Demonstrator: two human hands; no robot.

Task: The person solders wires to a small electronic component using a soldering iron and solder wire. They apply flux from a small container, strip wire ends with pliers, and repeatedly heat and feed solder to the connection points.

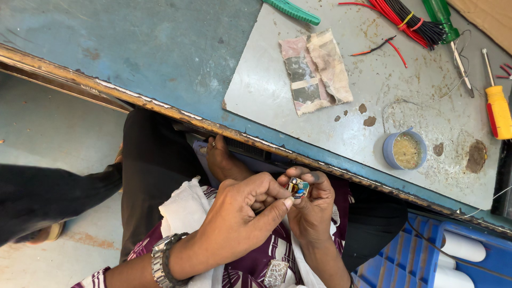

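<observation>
Pinching one small circuit board (298, 187), left hand (242, 213) and right hand (312, 208) both grasp it.

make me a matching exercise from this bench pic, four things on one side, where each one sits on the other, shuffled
Things:
1. small circuit board
2. yellow-handled screwdriver
3. round blue tin
4. dirty folded rag

Places:
A. on the grey sheet, near its front edge
B. pinched between left hand and right hand, below the bench edge
C. at the far right edge of the picture
D. in the middle of the grey sheet's upper part

Pairs: 1-B, 2-C, 3-A, 4-D
</observation>
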